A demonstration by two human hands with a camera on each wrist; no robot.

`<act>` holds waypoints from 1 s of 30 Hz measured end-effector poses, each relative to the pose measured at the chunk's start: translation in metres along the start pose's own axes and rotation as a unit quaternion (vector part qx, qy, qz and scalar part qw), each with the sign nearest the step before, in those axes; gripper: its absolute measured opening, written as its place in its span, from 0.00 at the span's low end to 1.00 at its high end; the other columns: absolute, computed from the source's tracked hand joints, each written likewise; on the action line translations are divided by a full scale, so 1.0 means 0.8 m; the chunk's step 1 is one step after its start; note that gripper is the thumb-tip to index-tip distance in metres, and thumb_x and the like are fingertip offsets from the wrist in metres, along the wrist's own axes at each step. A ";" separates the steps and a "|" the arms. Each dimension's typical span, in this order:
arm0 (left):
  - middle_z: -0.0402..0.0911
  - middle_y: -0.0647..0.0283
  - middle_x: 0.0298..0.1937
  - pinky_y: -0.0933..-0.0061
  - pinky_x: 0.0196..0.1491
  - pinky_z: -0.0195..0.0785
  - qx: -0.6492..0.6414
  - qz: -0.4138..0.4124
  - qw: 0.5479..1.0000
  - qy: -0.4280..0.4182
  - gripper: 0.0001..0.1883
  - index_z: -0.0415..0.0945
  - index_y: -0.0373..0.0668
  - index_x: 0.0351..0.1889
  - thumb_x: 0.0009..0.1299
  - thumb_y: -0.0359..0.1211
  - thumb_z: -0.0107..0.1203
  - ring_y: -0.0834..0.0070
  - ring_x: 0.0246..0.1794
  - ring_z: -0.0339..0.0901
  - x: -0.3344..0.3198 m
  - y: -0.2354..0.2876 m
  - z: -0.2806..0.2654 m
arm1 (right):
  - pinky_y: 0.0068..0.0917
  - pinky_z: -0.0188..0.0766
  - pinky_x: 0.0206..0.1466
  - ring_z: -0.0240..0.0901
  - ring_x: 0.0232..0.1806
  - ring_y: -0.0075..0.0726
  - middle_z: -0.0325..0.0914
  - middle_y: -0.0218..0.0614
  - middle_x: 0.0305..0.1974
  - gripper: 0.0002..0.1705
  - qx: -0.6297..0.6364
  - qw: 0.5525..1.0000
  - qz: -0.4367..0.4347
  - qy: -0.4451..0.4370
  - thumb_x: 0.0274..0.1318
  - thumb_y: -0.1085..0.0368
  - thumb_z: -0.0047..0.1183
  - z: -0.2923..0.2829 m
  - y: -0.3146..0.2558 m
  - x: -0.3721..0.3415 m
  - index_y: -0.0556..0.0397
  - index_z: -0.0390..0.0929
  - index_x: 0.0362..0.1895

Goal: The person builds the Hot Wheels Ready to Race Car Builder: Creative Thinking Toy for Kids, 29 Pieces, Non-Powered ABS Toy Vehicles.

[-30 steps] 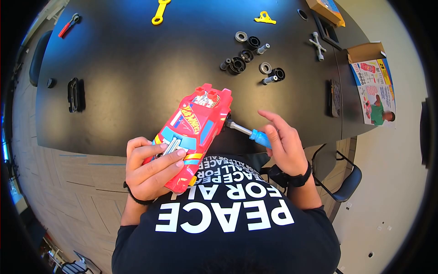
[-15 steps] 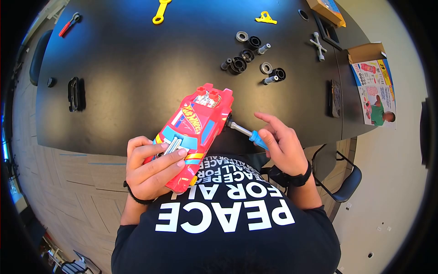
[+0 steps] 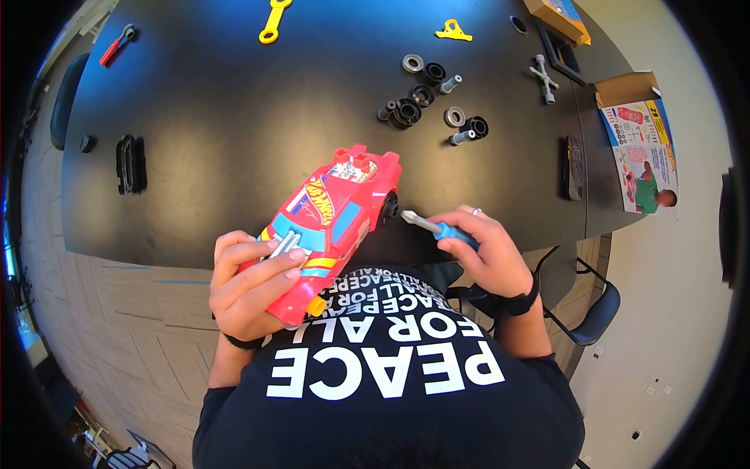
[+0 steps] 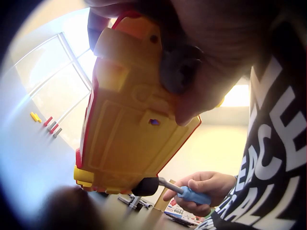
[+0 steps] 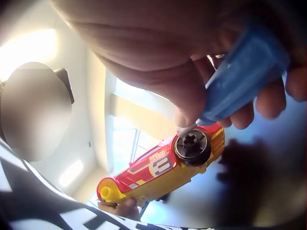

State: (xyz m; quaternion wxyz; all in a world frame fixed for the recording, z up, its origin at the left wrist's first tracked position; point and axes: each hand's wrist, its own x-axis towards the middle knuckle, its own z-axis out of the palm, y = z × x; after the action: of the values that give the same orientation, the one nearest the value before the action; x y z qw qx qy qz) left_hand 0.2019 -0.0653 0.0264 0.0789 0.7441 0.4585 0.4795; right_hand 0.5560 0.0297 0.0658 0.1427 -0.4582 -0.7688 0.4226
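My left hand (image 3: 254,285) grips the front of a red toy car (image 3: 328,211), held tilted above the table's near edge. Its yellow underside (image 4: 129,129) fills the left wrist view. A black wheel (image 5: 193,146) with a cross-shaped hub sits at the rear on the side facing my right hand. The front axle stub (image 5: 111,193) on that side is yellow and bare. In my right hand (image 3: 488,254) is a screwdriver (image 3: 456,234) with a blue handle, pinched between thumb and fingers. Its metal tip points at the wheel, just off it in the head view.
On the black table (image 3: 211,141) lie several black wheel parts (image 3: 406,113) and grey rings (image 3: 412,64). Farther off are a yellow wrench (image 3: 273,19), a red-handled ratchet (image 3: 119,44), a yellow clip-shaped piece (image 3: 454,30) and a grey cross wrench (image 3: 544,79). A printed box (image 3: 641,144) stands right.
The screwdriver tip has come away from the wheel, towards the right. My right index finger has drawn in around the handle. The car has turned slightly, showing more of its side and wheel.
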 end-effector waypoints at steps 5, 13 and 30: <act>0.92 0.47 0.50 0.45 0.61 0.77 -0.044 -0.040 0.997 0.041 0.24 0.80 0.38 0.54 0.66 0.35 0.81 0.53 0.51 0.88 -0.013 -0.021 0.004 | 0.26 0.71 0.43 0.71 0.36 0.23 0.76 0.25 0.36 0.10 0.072 0.984 0.084 0.139 0.70 0.68 0.64 -0.015 0.044 -0.002 0.52 0.79 0.52; 0.89 0.46 0.61 0.54 0.66 0.75 -0.216 -0.186 0.956 0.066 0.30 0.75 0.41 0.60 0.64 0.27 0.81 0.54 0.64 0.84 -0.032 -0.033 0.037 | 0.36 0.78 0.53 0.84 0.47 0.42 0.85 0.39 0.46 0.23 -0.185 0.922 -0.024 0.340 0.56 0.68 0.76 -0.058 0.125 0.076 0.56 0.85 0.56; 0.85 0.43 0.63 0.58 0.69 0.74 -0.249 -0.169 0.953 0.028 0.30 0.71 0.40 0.62 0.67 0.24 0.78 0.58 0.66 0.82 -0.022 -0.026 0.067 | 0.21 0.72 0.42 0.73 0.43 0.15 0.76 0.26 0.50 0.25 0.208 0.945 0.059 0.247 0.57 0.71 0.71 -0.047 0.005 0.052 0.57 0.84 0.60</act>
State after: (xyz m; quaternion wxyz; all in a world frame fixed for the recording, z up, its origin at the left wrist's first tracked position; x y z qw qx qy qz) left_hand 0.2291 -0.0497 -0.0250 0.3292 0.5986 0.4455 0.5786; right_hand 0.5586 0.0845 0.0782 0.3952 -0.5526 -0.5763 0.4542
